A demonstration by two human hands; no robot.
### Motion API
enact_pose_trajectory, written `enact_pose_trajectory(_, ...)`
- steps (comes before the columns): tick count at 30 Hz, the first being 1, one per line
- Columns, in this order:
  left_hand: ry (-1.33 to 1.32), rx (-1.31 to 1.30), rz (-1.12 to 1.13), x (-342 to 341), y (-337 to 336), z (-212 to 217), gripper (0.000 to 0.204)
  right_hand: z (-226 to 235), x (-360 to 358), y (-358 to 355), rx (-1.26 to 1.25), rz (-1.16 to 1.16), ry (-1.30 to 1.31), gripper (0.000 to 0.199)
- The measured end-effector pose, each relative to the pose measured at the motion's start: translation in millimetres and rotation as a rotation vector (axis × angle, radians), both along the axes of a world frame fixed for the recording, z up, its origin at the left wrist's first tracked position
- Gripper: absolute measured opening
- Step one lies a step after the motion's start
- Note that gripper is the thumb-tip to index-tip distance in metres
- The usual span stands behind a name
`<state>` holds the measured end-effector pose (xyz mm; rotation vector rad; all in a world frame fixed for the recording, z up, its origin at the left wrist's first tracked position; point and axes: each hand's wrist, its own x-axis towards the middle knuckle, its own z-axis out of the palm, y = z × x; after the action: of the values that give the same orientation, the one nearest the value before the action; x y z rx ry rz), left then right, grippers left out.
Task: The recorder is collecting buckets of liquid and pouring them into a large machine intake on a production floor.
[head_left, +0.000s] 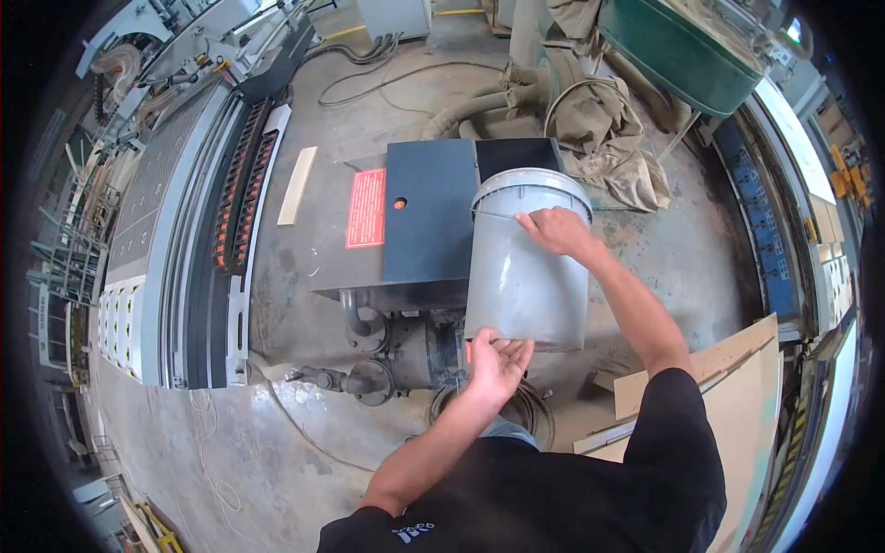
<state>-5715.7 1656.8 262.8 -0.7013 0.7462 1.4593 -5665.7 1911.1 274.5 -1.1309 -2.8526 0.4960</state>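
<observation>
The grey plastic bucket (527, 267) is tipped in my hands above a dark blue metal machine housing (429, 221) with a red label (366, 208). It has a pale, scuffed wall, a thick rim at the far end and a thin wire handle under that rim. My right hand (556, 230) grips it near the rim, fingers (527, 219) clamped over the edge. My left hand (498, 361) cups the base from below, fingers spread and pressed against the bottom. A pump and pipes (378, 364) sit below on the concrete floor (304, 267); tan cloth sacks (608, 138) lie beyond.
</observation>
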Motion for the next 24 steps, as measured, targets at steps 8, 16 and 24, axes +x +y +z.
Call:
enact_pose_trajectory(8, 0.029, 0.125, 0.115, -3.4, 35.7, 16.5, 0.034, -7.0, -21.9, 36.8, -0.015, 0.001, -0.053, 0.058)
enact_pose_trajectory(16, 0.157, 0.175, 0.239, 3.9, 107.4, 45.5, 0.064, -20.9, -27.3, 120.8, -0.154, 0.120, -0.177, 0.065)
enact_pose_trajectory(24, 0.237, 0.231, 0.213, 14.9, 124.3, 47.1, 0.058, -43.6, -11.1, 127.5, -0.089, 0.055, -0.045, 0.062)
